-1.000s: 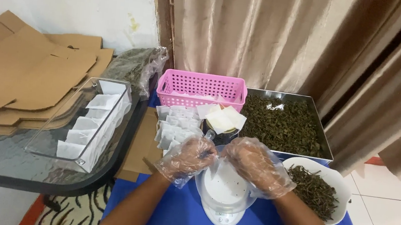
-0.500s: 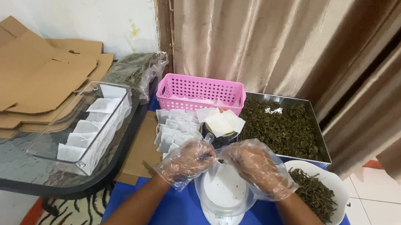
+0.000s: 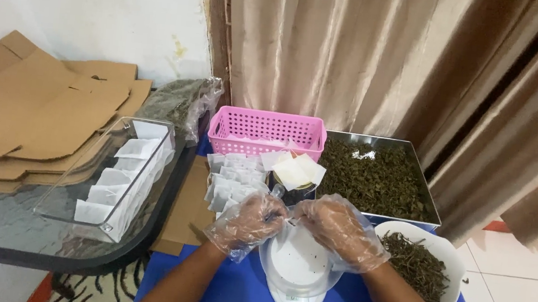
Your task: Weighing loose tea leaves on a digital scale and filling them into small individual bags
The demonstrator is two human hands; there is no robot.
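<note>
gloved left hand (image 3: pixel 249 223) and right hand (image 3: pixel 339 231) meeting above white scale (image 3: pixel 296 274), fingers (image 3: pixel 278 217) pinched narrow on a small white sachet (image 3: pixel 289 222) between them, blue counter (image 3: pixel 227 300) below

Your left hand (image 3: pixel 249 222) in a loose, crinkly clear plastic glove, your right hand (image 3: pixel 339 231) in the same, glove cuffs baggy at your wrists, your forearms bare, no sleeves showing

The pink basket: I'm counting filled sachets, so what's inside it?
The pink basket shows only a hint of something pale at its bottom right, through the lattice wall. The front wall covers the rest, so no contents can be counted.
</note>
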